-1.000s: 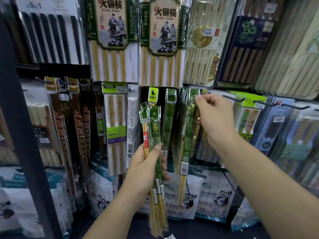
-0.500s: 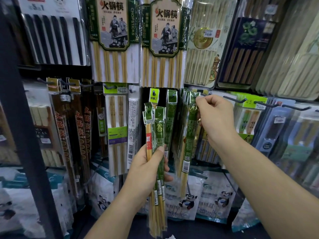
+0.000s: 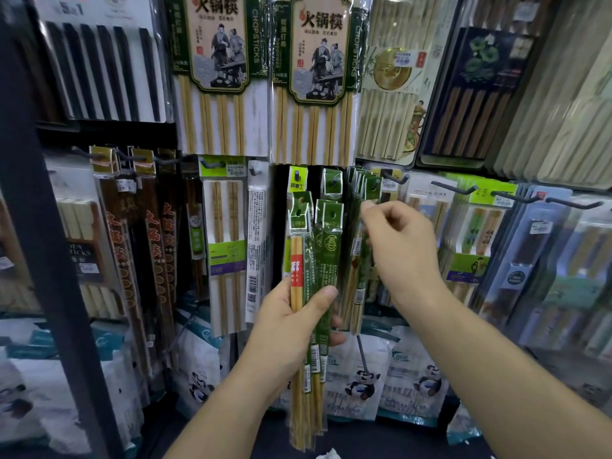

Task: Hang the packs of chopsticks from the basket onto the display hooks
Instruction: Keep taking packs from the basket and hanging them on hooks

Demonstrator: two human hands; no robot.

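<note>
My left hand (image 3: 291,329) grips a bundle of narrow chopstick packs (image 3: 318,246) upright in front of the display; most have green sleeves and one shows bare bamboo with a red label. To the right, several matching green packs (image 3: 361,187) hang together on one display hook. My right hand (image 3: 404,246) is just below their headers, fingers curled, with thumb and forefinger pinching the front hung pack (image 3: 373,191) at its lower header edge. The basket is out of view.
Two wide hot-pot chopstick packs (image 3: 318,77) hang above. A single green pack (image 3: 332,183) and a light-green tagged pack (image 3: 297,180) hang left of the group. Bare hook tips (image 3: 457,188) jut out at the right. A dark shelf post (image 3: 43,226) stands at the left.
My right hand has come down and left from the hook tip; the green pack it held up there now hangs among the others. The left hand's bundle has risen slightly.
</note>
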